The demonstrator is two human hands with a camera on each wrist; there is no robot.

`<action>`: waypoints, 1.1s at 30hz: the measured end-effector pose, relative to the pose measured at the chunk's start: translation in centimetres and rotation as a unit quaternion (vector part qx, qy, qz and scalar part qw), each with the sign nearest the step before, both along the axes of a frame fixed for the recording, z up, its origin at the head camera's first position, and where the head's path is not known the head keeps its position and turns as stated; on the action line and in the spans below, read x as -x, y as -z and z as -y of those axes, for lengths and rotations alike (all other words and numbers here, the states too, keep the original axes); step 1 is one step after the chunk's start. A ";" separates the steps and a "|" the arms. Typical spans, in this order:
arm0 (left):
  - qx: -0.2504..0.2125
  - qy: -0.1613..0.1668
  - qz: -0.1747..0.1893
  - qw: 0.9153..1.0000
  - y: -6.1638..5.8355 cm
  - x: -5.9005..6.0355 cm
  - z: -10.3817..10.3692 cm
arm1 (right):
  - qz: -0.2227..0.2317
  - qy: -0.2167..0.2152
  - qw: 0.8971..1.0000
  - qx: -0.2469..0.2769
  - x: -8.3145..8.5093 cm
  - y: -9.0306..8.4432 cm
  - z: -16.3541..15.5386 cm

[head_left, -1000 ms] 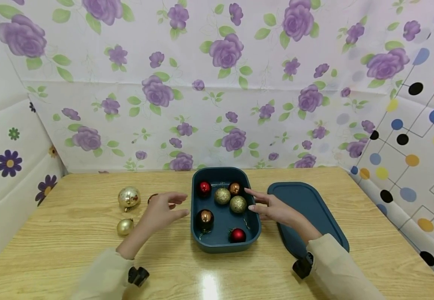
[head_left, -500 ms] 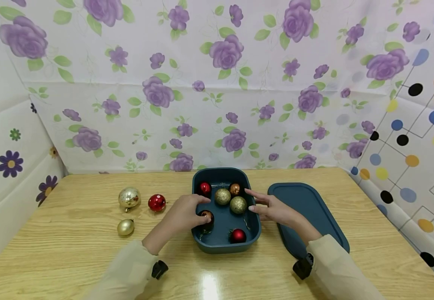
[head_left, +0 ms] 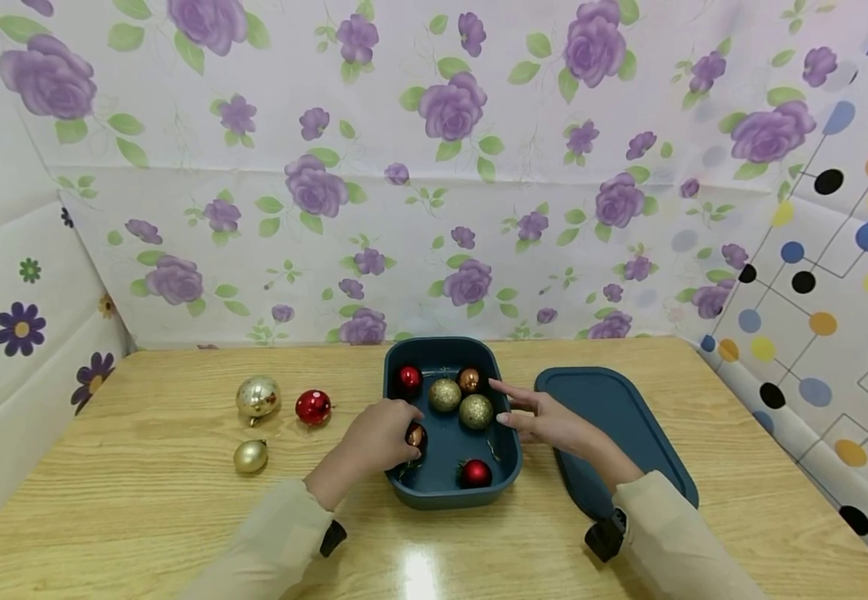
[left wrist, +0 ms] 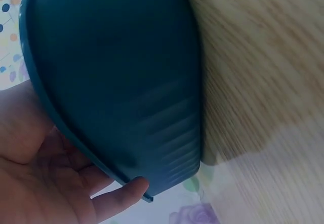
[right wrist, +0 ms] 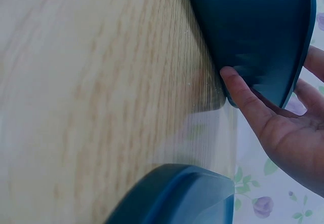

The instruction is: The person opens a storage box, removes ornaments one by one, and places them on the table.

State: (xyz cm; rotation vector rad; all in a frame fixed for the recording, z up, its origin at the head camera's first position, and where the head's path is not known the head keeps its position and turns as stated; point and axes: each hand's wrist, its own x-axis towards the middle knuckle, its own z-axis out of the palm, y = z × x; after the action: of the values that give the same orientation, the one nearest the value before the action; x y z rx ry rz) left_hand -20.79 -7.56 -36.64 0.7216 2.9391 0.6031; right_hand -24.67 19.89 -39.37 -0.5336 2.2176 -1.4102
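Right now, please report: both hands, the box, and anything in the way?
Left hand grips copper ball inside blue box. Right hand open, touching the box's right rim. Lid lies right, clear of both.

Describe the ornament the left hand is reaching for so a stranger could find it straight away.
Start at the dark blue tub in the middle of the wooden table, with its lid lying to its right. Along the tub's left wall, under the fingers of the left hand, sits a dark ball with a copper shine. Its tub neighbours are plain red, glittery gold or smaller copper.
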 end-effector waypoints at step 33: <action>-0.043 -0.010 -0.075 0.996 -1.1 -0.3 0.1 | 0.003 0.001 1.000 0.006 0.0 0.0 0.1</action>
State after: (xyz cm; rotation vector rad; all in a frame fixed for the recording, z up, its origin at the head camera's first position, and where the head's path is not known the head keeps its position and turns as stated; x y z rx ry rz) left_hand -20.51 -7.63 -35.50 0.7787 3.0776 0.7105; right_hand -24.70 19.76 -39.37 -0.5319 2.2061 -1.4255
